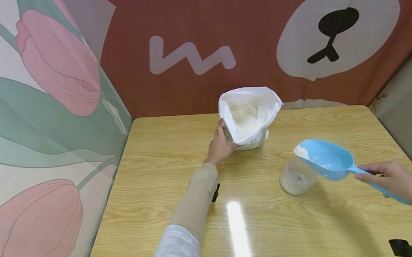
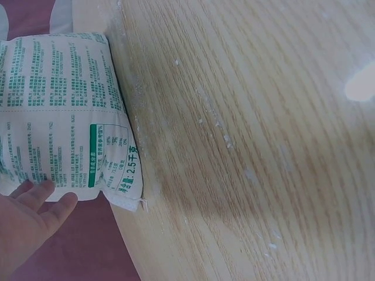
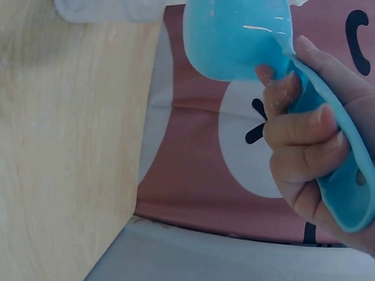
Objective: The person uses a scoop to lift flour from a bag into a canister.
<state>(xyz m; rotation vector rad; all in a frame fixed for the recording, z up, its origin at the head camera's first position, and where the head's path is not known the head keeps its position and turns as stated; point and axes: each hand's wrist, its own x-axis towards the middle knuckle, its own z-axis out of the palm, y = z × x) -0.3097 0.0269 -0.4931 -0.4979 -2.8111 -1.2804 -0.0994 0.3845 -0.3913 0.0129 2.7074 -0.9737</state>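
A white paper bag of flour stands with its top spread wide and white powder inside. My left hand holds its left side near the rim; in the left wrist view, fingertips lie against the printed side of the bag. My right hand grips a light-blue scoop by its handle, fingers wrapped round it in the right wrist view. White powder clings to the scoop's tip. Below the scoop, a translucent cup sits on the table, partly overlapped by the scoop in the head view.
The wooden table has specks of white powder scattered between the bag and the cup. A curtain with a bear face hangs behind the table, and a flower-patterned cloth hangs at the left.
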